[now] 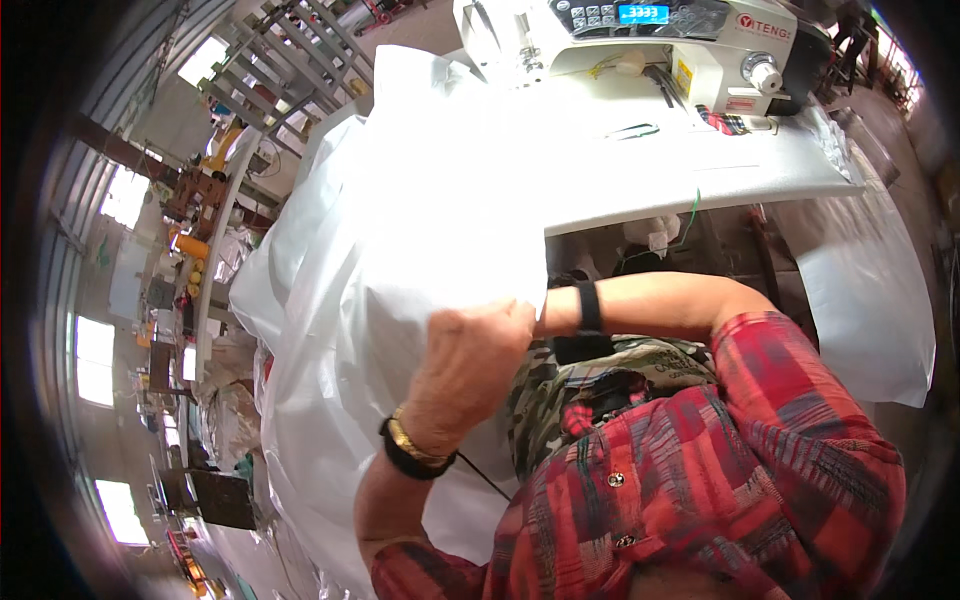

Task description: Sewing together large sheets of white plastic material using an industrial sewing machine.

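A large white sheet of thin, shiny material (400,240) runs from the sewing machine down over my lap and off to the left. My left hand (468,370), with a gold watch and a dark band at its wrist, is closed with bent fingers on the sheet's near right edge. From the right, my other forearm reaches across to the same edge. My right hand (545,313) is mostly hidden behind the sheet and the left fingers, so its grip does not show. Strong glare washes out the sheet's upper part.
A white sewing machine (640,50) with a lit blue display stands on the white table (700,172). Small thread snips (633,131) and a plaid scrap (722,121) lie beneath its arm. Green thread (692,222) hangs off the front edge. More pale sheeting (870,300) hangs at right.
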Demonstrator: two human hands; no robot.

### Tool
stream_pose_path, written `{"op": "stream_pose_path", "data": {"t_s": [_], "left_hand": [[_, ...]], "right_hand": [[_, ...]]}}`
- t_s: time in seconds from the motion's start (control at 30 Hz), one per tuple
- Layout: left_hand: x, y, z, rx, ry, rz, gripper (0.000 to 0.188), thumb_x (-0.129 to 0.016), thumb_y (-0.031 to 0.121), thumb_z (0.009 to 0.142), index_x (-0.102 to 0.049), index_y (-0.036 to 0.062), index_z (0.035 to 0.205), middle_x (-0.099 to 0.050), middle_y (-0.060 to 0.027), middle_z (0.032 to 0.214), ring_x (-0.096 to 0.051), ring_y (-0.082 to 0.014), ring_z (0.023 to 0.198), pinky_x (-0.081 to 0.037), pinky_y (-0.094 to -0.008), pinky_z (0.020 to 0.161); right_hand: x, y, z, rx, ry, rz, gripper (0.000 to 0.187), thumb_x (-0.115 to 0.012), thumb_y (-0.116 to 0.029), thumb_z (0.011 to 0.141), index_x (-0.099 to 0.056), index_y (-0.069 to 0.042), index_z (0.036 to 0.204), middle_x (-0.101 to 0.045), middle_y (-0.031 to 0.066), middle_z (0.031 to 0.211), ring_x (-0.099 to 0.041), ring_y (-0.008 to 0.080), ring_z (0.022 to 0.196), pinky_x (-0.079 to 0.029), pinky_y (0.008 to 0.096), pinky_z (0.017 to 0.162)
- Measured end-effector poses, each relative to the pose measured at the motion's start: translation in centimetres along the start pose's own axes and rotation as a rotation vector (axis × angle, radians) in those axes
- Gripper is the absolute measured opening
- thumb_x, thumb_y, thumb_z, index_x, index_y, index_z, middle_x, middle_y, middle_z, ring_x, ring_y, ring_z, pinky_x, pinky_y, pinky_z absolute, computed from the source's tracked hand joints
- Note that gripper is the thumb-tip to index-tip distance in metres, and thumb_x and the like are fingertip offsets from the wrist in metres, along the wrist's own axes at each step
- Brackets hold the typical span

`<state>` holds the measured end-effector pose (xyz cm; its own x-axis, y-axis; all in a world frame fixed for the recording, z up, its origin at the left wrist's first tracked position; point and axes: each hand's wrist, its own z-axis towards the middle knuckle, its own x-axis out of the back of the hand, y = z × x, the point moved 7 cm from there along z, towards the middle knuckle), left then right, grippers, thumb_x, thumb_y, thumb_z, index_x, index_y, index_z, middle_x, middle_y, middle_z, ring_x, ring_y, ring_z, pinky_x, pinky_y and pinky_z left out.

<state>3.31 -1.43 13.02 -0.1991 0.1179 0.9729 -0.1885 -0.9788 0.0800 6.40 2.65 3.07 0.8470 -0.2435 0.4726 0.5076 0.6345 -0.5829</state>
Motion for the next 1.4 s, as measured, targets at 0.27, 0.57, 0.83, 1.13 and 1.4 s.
{"op": "stream_pose_path", "data": {"t_s": [0.27,0.57,0.83,1.13,1.4], "left_hand": [[-9.7,-0.9,-5.2,0.186,0.262,-0.001,0.002,-0.059,0.004,0.08,-0.057,0.0049,0.081,-0.052,-0.0076,0.069,-0.058,-0.0233,0.058,-0.044,-0.0355,0.051],[-9.4,-0.1,-5.9,0.235,0.44,0.059,0.007,-0.063,0.006,0.081,-0.062,0.0027,0.086,-0.046,-0.004,0.067,-0.053,-0.0189,0.058,-0.041,-0.0327,0.049],[-14.0,1.4,-7.7,0.331,0.019,-1.159,0.039,-0.073,0.023,0.083,-0.063,-0.0034,0.11,-0.066,-0.0143,0.095,-0.065,-0.0252,0.085,-0.051,-0.0325,0.077],[-19.3,0.8,-8.7,0.631,0.313,-2.191,0.066,-0.067,0.035,0.092,-0.04,-0.0035,0.138,-0.047,-0.0164,0.139,-0.04,-0.0243,0.133,-0.03,-0.0371,0.113],[-20.3,-1.0,-8.5,0.975,0.722,-2.66,0.026,-0.064,0.015,0.094,-0.057,0.0044,0.116,-0.06,-0.0068,0.114,-0.057,-0.0198,0.106,-0.049,-0.038,0.095]], "right_hand": [[4.3,-0.1,-10.1,-0.48,-0.547,-0.438,0.011,-0.063,-0.01,0.082,-0.058,-0.003,0.088,-0.062,0.0132,0.082,-0.063,0.0322,0.077,-0.051,0.0409,0.064],[5.0,-2.9,-8.0,-0.001,-0.267,-0.565,0.028,-0.065,-0.013,0.081,-0.06,-0.007,0.108,-0.061,0.0061,0.109,-0.061,0.0202,0.076,-0.049,0.032,0.063],[5.6,-3.2,-8.2,0.086,-0.182,-0.54,0.024,-0.064,-0.012,0.076,-0.065,-0.004,0.098,-0.065,0.0072,0.101,-0.062,0.02,0.077,-0.051,0.0329,0.069],[5.2,-3.1,-7.8,0.123,-0.146,-0.551,0.03,-0.07,-0.009,0.07,-0.068,-0.001,0.098,-0.066,0.0128,0.102,-0.066,0.0231,0.079,-0.052,0.0365,0.07],[4.6,-2.5,-8.0,0.151,-0.201,-0.59,0.03,-0.064,-0.013,0.072,-0.068,-0.001,0.1,-0.065,0.0127,0.107,-0.066,0.0243,0.085,-0.052,0.0384,0.078]]}}
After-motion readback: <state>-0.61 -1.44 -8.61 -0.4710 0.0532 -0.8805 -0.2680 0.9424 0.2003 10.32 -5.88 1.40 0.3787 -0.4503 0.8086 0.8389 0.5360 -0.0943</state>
